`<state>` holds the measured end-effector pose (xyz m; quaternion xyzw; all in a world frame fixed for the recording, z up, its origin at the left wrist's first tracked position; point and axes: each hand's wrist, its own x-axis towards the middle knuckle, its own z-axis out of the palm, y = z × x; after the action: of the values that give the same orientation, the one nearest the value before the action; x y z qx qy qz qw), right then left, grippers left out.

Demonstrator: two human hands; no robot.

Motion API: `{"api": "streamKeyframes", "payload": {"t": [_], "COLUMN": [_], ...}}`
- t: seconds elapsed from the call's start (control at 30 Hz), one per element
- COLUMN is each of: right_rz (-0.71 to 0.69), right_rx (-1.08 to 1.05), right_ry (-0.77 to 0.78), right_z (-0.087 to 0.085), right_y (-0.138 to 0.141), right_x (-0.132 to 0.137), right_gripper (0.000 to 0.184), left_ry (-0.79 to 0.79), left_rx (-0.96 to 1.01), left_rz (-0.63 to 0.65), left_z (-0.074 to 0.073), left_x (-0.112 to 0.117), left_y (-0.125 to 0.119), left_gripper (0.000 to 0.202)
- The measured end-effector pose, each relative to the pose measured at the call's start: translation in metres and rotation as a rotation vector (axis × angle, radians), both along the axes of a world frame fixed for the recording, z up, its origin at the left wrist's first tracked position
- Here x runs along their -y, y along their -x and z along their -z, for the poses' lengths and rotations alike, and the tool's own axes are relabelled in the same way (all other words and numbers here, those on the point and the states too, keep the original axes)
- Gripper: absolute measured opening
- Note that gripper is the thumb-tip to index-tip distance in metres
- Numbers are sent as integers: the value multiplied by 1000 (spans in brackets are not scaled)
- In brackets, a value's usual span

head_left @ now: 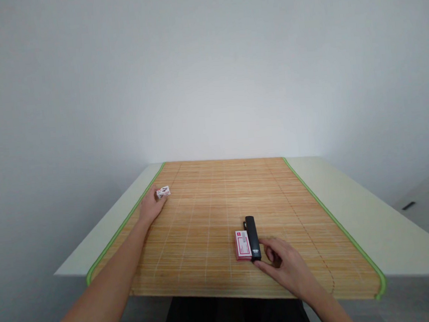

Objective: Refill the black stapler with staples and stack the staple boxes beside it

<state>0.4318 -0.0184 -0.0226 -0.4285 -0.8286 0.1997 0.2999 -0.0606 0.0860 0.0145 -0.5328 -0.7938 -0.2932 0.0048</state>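
Observation:
My left hand (151, 206) reaches far out to the left side of the bamboo mat (210, 201) and its fingers close on a small white box (163, 192). My right hand (283, 265) rests near the front of the mat, fingers spread and curled, fingertips touching the near end of a black stapler (252, 238). A red and white box (243, 244) lies flat against the stapler's left side.
The mat has a green border (332, 218) and covers a pale table (393, 225) set against a plain white wall. A low cabinet edge (428, 197) shows at the far right.

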Motion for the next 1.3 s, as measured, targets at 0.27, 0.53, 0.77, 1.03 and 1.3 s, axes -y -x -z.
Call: {"api": "streamKeyframes", "payload": {"t": [0.27, 0.53, 0.77, 1.03, 1.3], "right_rz": [-11, -10, -2, -42, -81], "right_rx": [8, 17, -6, 42, 88], "right_ry": [14, 14, -117, -163, -152], "right_z": [-6, -4, -3, 3, 3], "right_y": [1, -1, -1, -2, -2], "right_x": [0, -1, -2, -5, -6], "right_gripper": [39, 40, 49, 56, 56], "left_ry": [43, 143, 152, 140, 64], "left_rx": [33, 360, 453, 847, 821], "left_rz": [253, 657, 800, 712, 746], "left_z": [10, -1, -4, 4, 0], "left_x": [23, 66, 79, 93, 103], "left_y": [-72, -156, -190, -216, -237], "left_gripper": [62, 45, 48, 35, 37]}}
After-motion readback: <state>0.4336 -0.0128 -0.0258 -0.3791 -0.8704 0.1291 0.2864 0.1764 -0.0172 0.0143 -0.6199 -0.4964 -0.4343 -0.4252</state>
